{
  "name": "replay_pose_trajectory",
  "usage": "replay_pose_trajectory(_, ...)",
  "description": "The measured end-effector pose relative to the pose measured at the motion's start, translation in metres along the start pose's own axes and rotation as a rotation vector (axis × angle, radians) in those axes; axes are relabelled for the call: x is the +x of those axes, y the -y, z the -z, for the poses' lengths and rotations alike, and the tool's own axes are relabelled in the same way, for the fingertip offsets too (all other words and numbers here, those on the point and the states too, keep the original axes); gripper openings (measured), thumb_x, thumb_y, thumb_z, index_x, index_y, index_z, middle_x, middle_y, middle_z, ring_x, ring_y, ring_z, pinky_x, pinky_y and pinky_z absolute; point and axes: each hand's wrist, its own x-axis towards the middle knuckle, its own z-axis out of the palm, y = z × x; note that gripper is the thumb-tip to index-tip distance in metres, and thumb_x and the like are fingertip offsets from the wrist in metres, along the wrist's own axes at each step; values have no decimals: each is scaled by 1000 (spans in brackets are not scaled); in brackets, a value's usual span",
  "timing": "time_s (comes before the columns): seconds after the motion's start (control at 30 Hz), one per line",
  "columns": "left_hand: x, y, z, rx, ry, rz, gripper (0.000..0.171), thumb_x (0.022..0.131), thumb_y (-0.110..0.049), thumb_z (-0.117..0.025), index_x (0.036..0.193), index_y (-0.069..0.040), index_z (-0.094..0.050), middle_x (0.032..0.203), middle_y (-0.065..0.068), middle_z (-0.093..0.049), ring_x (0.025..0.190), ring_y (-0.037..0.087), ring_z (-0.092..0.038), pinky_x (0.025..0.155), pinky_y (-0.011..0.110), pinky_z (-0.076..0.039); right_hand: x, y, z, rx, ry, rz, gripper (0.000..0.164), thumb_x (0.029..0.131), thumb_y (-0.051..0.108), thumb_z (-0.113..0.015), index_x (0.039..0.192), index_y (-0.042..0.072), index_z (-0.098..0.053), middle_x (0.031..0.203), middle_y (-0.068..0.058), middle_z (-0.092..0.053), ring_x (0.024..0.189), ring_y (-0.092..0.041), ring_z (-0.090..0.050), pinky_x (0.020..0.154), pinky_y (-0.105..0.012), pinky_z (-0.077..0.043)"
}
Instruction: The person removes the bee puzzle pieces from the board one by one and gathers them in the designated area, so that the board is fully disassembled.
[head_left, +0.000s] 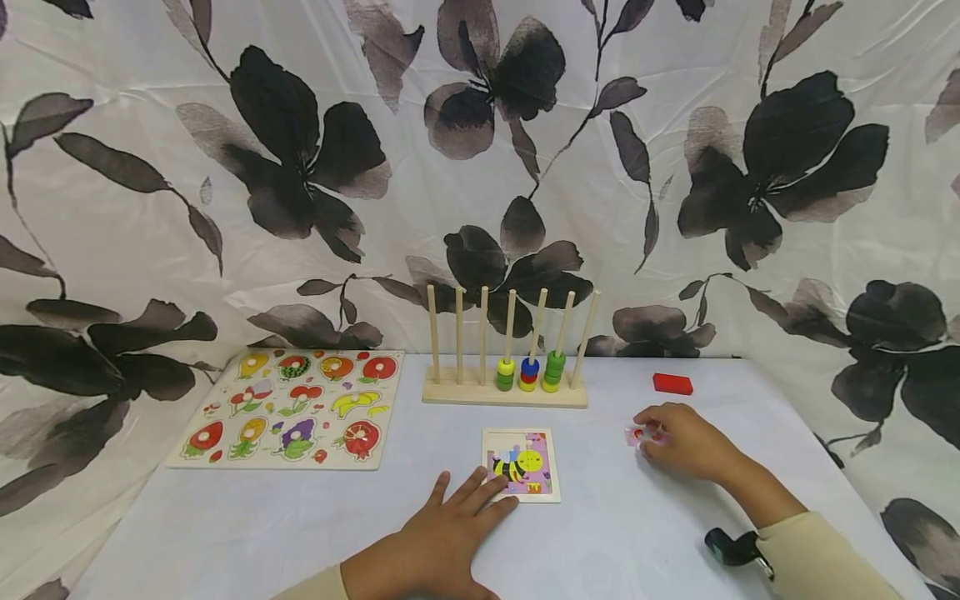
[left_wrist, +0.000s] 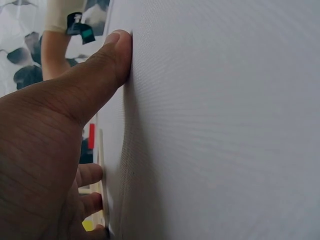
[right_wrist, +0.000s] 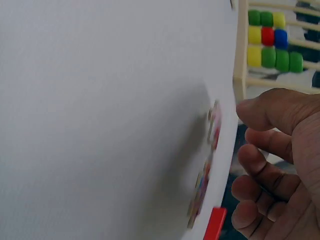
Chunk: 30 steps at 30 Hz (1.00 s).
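My left hand [head_left: 450, 533] lies spread on the table, its fingertips at the lower left edge of a small framed bee puzzle [head_left: 534, 463]. A pale bare patch shows at the puzzle's upper left. In the left wrist view, the thumb [left_wrist: 112, 62] touches the white cloth. My right hand [head_left: 686, 440] hovers over loose pink puzzle pieces [head_left: 636, 435]. The right wrist view has two pieces, one pink [right_wrist: 215, 125] and one multicoloured [right_wrist: 200, 192], near the cloth. Thumb and loosely bent fingers [right_wrist: 252, 160] stand apart from them, with nothing between.
A wooden peg stand [head_left: 504, 397] with coloured rings stands at the back centre. The fruit puzzle board [head_left: 281, 408] lies at the left. A red block [head_left: 672, 383] sits beyond my right hand. White cloth covers the table [head_left: 600, 542], with a floral curtain [head_left: 570, 167] behind.
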Motion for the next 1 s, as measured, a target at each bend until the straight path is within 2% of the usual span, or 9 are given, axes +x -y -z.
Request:
replay_pose_trajectory(0.2,0,0,0,-9,2,1,113,68,-79,-76,161,-31,-32,169,-5,-20,156,26,-13,114,70,-19,8,24,-11,-20,13,26,33,87,14,-79,119,9,-72,96,3,-63,95,-20,-56,85,-43,-53)
replay_pose_trajectory(0.47,1,0,0,-14,5,3,112,68,-78,-76,160,-31,-33,169,-5,-20,156,26,-13,115,70,-18,21,52,-28,-32,20,43,34,85,18,-82,118,13,-73,101,4,-65,104,-20,-59,93,-47,-53)
replay_pose_trajectory(0.73,2,0,2,-1,34,17,113,68,-82,-73,161,-35,-31,169,-6,-18,156,26,-11,115,70,-18,32,71,-43,-20,16,72,37,86,24,-82,121,16,-72,99,8,-63,102,-16,-58,90,-41,-54)
replay_pose_trajectory(1.0,1,0,-1,19,17,4,113,69,-82,-72,162,-33,-30,170,-5,-18,156,27,-11,114,70,-19,42,84,-55,-1,25,98,37,87,26,-82,121,16,-72,98,8,-62,99,-14,-56,89,-39,-52)
